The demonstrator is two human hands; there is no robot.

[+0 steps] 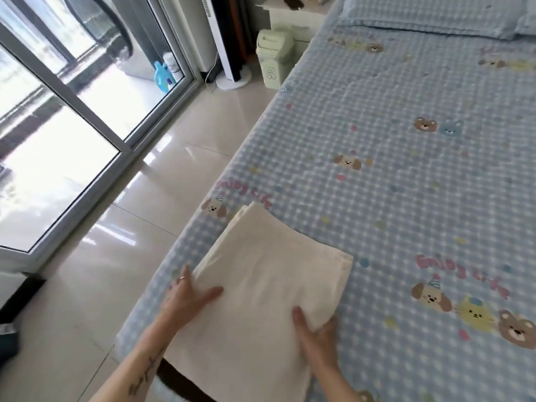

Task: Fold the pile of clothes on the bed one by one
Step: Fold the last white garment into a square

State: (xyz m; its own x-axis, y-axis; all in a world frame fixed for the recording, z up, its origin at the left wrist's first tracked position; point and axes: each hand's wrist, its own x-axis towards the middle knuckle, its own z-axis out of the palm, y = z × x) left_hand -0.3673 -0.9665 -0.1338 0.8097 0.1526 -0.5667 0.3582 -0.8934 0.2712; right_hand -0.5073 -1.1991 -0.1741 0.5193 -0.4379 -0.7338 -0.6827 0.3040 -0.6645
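A cream-coloured garment (261,274) lies folded into a long rectangle near the left edge of the bed (406,169), which has a blue checked cover with cartoon animals. My left hand (188,291) rests on the garment's left edge, thumb on top, fingers apart. My right hand (316,329) grips the garment's right edge, thumb on top and fingers tucked beneath the fold. A dark piece of cloth (179,378) shows under the garment's near end.
A pale green bin (272,58) and a white standing fan base (232,79) stand on the tiled floor (162,204) beside the bed. Sliding glass doors (72,126) lie to the left. A pillow (429,15) sits at the bed's head.
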